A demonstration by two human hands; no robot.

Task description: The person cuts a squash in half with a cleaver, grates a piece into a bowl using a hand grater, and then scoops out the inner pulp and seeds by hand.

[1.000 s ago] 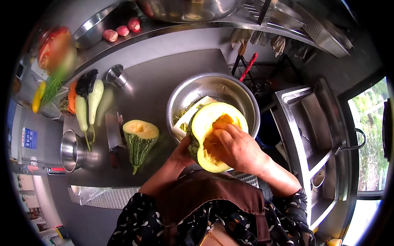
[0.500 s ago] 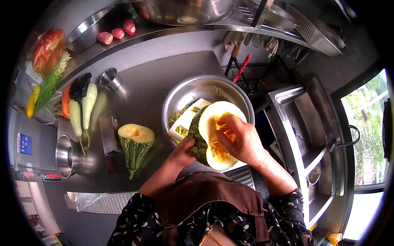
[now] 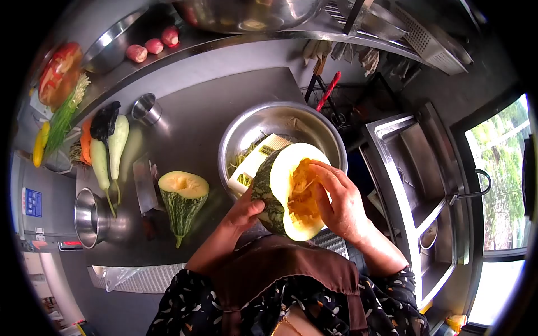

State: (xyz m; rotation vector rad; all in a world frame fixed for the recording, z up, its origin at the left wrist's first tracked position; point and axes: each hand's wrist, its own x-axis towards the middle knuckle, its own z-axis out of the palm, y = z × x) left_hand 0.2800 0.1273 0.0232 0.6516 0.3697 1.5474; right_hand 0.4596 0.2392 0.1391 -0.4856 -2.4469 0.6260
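Cut green squash tilts; orange hollow shows.

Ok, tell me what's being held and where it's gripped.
The larger cut pumpkin piece: the left hand holds its green rind; the right hand is at its hollow.

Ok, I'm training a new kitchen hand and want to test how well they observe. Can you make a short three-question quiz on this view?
1. What is the left hand holding?
a) the cleaver
b) the large cut pumpkin piece with its hollow showing
c) the small steel cup

2. True or false: the cleaver lies on the steel table, beside the smaller pumpkin piece with the stem.

3. Count: how many red radishes show on the shelf above the table?

Key: 1. b; 2. True; 3. Three.
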